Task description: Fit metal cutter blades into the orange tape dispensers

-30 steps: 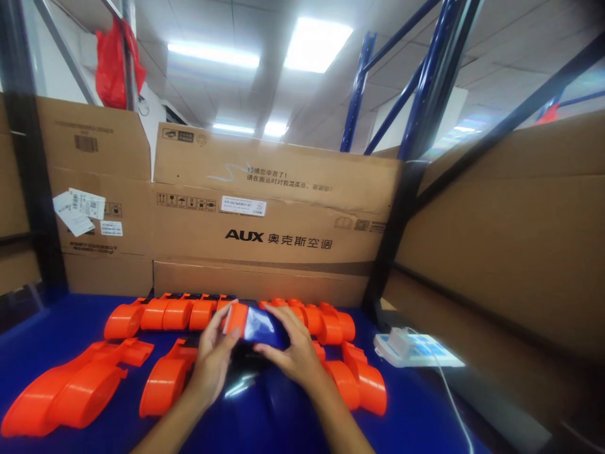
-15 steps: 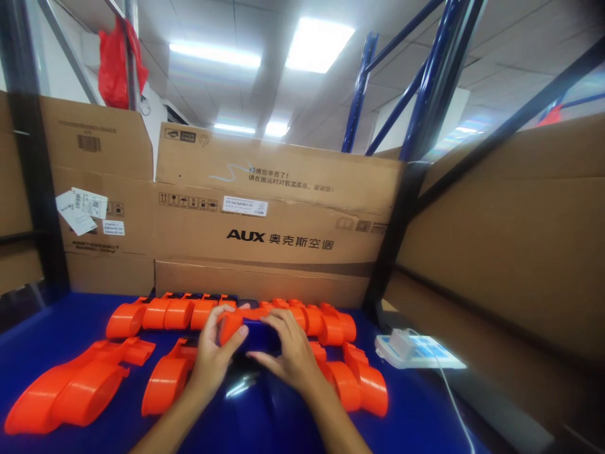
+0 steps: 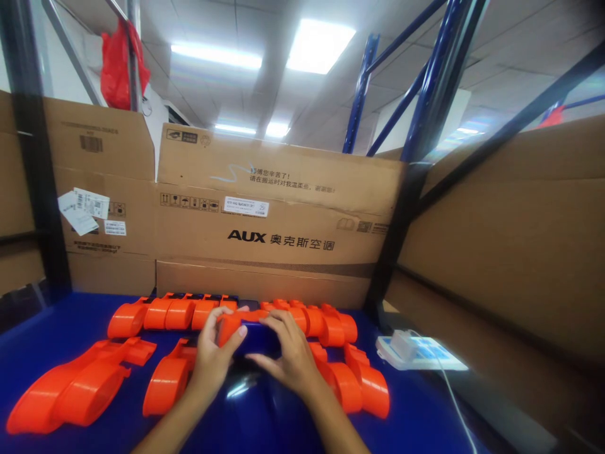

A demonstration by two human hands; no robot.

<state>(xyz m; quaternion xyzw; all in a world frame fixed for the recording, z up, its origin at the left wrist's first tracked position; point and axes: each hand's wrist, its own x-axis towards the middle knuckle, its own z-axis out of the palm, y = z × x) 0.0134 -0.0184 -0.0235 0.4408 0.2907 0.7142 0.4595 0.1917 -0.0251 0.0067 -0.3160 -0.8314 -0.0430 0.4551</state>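
At the middle of a glossy blue counter (image 3: 416, 410), an orange-and-blue plastic part (image 3: 241, 329) is gripped from both ends, its long axis lying left to right between the hands. The left hand (image 3: 212, 362) has its fingers curled over the orange end; the right hand (image 3: 288, 356) has its fingers spread across the dark blue section. Smooth, rounded orange housings (image 3: 163, 313) are lined up just behind, before a corrugated AUX carton (image 3: 283, 208).

Plastic housings (image 3: 165, 313) on the table (image 3: 57, 321): bright orange; table surface deep blue. Piece (image 3: 246, 331) under both hands: orange with a dark blue face. Cardboard box (image 3: 278, 214): plain brown, black lettering, white label. Hanging bag (image 3: 123, 63): red
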